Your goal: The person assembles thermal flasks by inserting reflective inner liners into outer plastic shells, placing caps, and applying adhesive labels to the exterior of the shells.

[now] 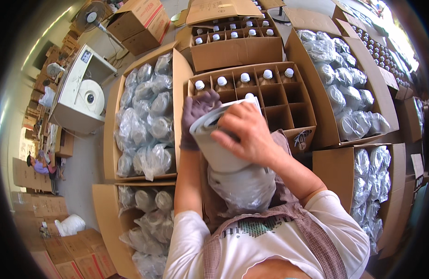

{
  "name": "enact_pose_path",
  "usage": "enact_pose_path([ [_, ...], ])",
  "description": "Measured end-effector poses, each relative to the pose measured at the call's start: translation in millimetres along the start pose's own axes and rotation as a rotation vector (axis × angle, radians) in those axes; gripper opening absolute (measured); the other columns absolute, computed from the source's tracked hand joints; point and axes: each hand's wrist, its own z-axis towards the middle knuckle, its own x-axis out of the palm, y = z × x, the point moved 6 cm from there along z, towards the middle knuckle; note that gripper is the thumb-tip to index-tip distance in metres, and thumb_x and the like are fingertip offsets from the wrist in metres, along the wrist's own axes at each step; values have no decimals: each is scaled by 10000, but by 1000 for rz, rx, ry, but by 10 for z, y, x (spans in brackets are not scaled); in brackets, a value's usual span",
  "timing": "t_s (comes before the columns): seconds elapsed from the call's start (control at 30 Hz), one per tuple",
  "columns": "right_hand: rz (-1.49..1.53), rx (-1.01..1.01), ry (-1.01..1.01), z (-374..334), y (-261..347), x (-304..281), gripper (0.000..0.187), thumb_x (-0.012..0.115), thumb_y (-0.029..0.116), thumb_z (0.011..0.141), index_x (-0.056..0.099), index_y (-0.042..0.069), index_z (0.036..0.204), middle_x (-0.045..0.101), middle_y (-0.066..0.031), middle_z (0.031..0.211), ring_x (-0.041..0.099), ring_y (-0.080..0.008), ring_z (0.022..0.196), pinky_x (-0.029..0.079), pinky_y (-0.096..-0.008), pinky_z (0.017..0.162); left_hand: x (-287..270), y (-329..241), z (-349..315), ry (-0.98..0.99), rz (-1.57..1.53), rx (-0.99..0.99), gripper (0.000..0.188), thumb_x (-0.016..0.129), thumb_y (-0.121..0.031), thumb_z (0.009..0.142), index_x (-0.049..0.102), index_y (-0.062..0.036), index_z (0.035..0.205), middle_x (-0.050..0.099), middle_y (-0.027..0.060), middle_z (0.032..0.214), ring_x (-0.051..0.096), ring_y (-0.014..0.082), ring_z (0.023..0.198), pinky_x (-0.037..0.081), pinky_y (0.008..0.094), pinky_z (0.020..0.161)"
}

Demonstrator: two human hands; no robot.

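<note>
Upright in front of my chest stands a pale grey, roll-like cylinder (224, 156) with curled layers at its top; its exact kind is unclear. Clear crinkled plastic (242, 188) surrounds its lower part. My right hand (244, 130), bare, has its fingers bent over the cylinder's top rim. In a dark purple glove, my left hand (198, 114) is at the cylinder's far left side, fingers apart, partly hidden by it. Just beyond is a divided carton (300, 104) with a far row of brown bottles (244, 80) with white caps. Another white cap (250, 96) shows behind the cylinder.
Open cartons of plastic-wrapped bundles stand at left (142, 116), lower left (149, 218), right (344, 88) and lower right (368, 190). Behind is another bottle carton (237, 53). A white machine (79, 93) and a fan (91, 16) stand left. A person (40, 163) sits far left.
</note>
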Motion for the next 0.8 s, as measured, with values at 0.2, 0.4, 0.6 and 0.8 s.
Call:
enact_pose_path([
  [0.2, 236, 51, 147, 46, -11, 85, 171, 744, 245, 853, 697, 88, 902, 653, -48, 921, 592, -275, 932, 374, -466, 1019, 352, 125, -463, -2, -96, 40, 599, 233, -483, 1085, 631, -36, 1101, 611, 218, 1297, 579, 331, 1208, 374, 505, 1119],
  [0.4, 1205, 398, 212, -367, -1449, 380, 442, 523, 403, 1026, 695, 13, 1143, 634, -177, 1308, 509, -319, 1325, 345, -470, 1137, 1503, -494, -667, 200, 1892, 635, 604, 451, -549, 1001, 682, 6, 1058, 685, 149, 1073, 655, 326, 1009, 511, 424, 923],
  [0.6, 332, -61, 199, 164, -428, -329, 527, 586, 471, 964, 619, 46, 1274, 616, -178, 1314, 575, -340, 1234, 352, -530, 1117, 141, -111, -326, -534, 498, -38, 819, 287, -649, 1012, 598, 72, 1247, 653, 189, 1181, 631, 282, 1053, 473, 414, 998],
  [0.8, 447, 331, 43, -205, -1260, -249, 553, 573, 442, 973, 584, 32, 1343, 593, -195, 1351, 528, -337, 1297, 307, -546, 1148, 451, -1251, -1039, -68, 949, 476, 720, 451, -580, 967, 501, 51, 1311, 587, 163, 1204, 571, 255, 1109, 425, 397, 1007],
])
